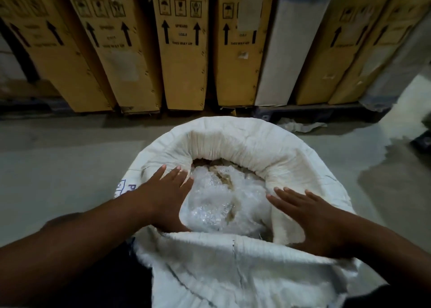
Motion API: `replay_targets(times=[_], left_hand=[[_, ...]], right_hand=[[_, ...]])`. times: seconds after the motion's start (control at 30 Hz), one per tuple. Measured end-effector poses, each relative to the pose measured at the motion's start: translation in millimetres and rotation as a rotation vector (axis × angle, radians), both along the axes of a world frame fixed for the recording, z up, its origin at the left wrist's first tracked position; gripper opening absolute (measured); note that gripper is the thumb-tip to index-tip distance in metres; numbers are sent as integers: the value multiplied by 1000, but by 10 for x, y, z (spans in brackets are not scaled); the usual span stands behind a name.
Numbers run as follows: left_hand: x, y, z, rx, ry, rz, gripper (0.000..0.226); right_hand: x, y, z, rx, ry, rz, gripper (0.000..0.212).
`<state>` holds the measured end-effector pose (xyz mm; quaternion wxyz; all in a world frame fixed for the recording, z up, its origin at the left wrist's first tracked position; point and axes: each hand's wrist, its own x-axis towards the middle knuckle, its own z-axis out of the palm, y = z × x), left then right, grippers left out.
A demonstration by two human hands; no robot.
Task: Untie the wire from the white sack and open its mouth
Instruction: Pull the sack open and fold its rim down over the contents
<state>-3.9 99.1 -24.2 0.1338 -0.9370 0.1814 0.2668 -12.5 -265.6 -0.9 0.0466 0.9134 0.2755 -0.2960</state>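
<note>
The white woven sack (233,142) stands on the floor right in front of me, its mouth spread wide and its rim rolled outward. Inside lies a clear plastic liner (217,202) with brownish contents showing through. My left hand (163,195) rests flat with fingers apart on the inner left side of the rim. My right hand (310,221) lies flat, fingers spread, on the folded right side of the rim. Neither hand holds anything. No wire is visible.
A row of tall cardboard boxes (184,51) with "this way up" arrows stands on a dark pallet (314,111) behind the sack. A white wrapped panel (286,51) leans among them. Crumpled plastic (300,125) lies on the grey concrete floor (58,163).
</note>
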Motion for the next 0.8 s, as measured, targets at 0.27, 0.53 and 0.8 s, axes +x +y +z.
replay_targets(times=[0.27, 0.53, 0.8], left_hand=[[-563, 158, 7, 97, 25, 122, 148], [-885, 53, -6, 27, -47, 170, 152], [-960, -392, 209, -316, 15, -128, 115]], right_hand=[[-730, -306, -191, -93, -67, -167, 114], [-900, -241, -149, -190, -98, -248, 143], [-927, 149, 1, 116, -17, 34, 94]])
